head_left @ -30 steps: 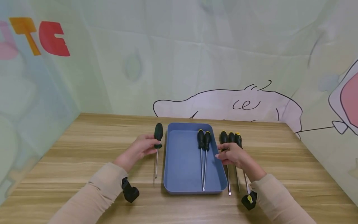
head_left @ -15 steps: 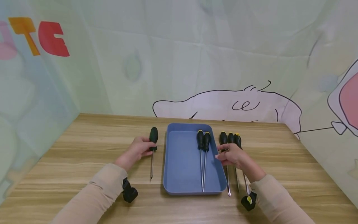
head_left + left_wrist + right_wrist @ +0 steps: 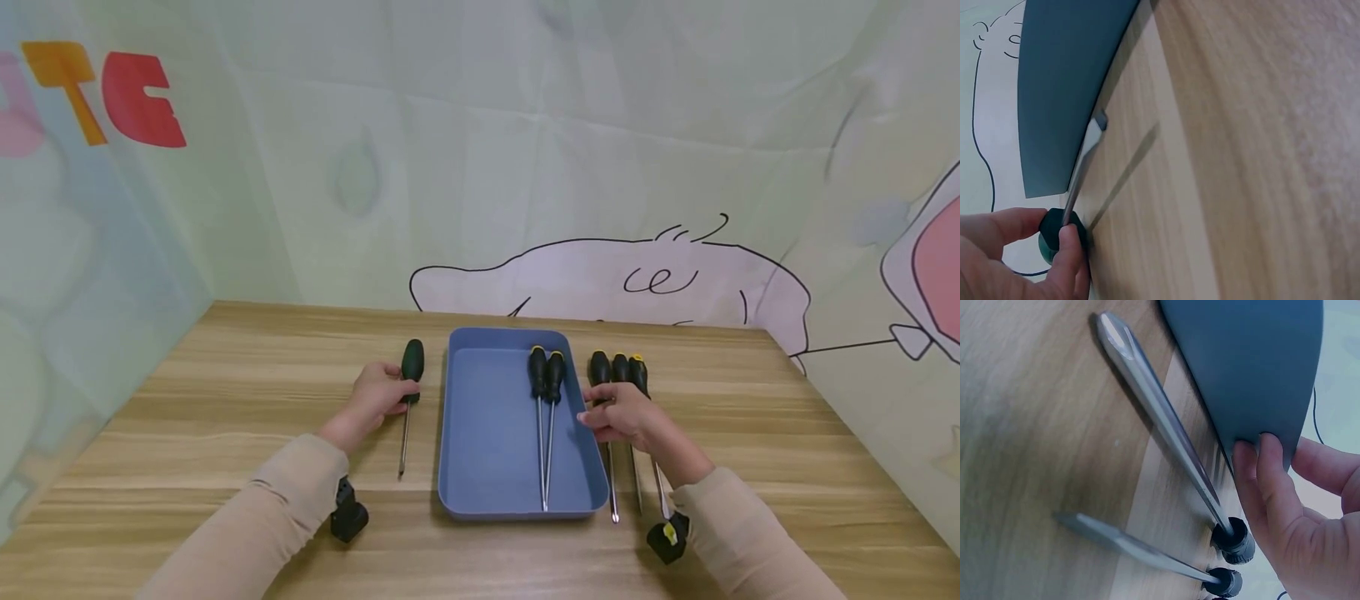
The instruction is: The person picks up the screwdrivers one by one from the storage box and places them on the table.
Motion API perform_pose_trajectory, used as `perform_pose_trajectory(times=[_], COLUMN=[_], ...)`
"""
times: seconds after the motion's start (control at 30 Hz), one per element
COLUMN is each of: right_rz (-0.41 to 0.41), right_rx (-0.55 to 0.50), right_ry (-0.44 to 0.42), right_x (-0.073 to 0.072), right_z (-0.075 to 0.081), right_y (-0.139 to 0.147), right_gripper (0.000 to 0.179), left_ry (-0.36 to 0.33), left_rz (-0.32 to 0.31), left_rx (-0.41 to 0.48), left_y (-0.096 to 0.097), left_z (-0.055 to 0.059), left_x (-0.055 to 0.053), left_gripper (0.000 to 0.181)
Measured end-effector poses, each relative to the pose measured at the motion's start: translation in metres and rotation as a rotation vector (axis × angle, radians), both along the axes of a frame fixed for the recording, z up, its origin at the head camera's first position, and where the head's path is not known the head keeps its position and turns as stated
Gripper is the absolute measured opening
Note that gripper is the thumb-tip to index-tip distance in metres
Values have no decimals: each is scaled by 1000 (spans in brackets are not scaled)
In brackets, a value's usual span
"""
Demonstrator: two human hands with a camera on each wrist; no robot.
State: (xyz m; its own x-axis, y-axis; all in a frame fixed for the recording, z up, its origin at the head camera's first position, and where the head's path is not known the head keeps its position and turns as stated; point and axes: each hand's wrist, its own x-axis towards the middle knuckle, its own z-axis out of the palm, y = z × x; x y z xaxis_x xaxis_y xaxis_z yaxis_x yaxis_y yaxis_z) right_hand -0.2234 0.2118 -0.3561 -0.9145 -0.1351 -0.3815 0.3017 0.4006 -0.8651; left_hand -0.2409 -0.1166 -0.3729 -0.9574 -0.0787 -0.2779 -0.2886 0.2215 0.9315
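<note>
My left hand (image 3: 377, 392) pinches a screwdriver (image 3: 413, 360) by the lower end of its dark green handle, left of a blue tray (image 3: 487, 506). Its flat tip points toward me; in the left wrist view the shaft (image 3: 1082, 159) casts a shadow apart from it on the table. My right hand (image 3: 626, 411) holds the tray's right wall, fingers (image 3: 1270, 456) on the outside and the thumb at the rim. Inside the tray, toward its right side, lie two black screwdrivers (image 3: 537, 372) with yellow-ringed ends, close together.
Three more black screwdrivers (image 3: 637, 375) lie side by side on the wooden table (image 3: 247, 367), right of the tray and partly under my right hand. A printed cloth backdrop (image 3: 480, 167) stands behind the table's far edge and along both sides.
My left hand has moved the green-handled screwdriver slightly left, away from the tray, and nearer to me. My right hand and the tray have stayed in place.
</note>
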Motion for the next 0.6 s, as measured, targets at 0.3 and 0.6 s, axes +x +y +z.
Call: perform_pose_trajectory(times=[0.3, 0.6], right_rz=[7, 11], right_rx=[1, -15], right_ry=[-4, -5], right_x=[3, 3], right_z=[3, 4], right_y=[-2, -2], right_gripper=[49, 50], left_ry=[-5, -10], left_rz=[-15, -46], left_rx=[-6, 3], left_y=[-3, -5], left_z=[-1, 2], left_x=[1, 2], left_gripper=[55, 55])
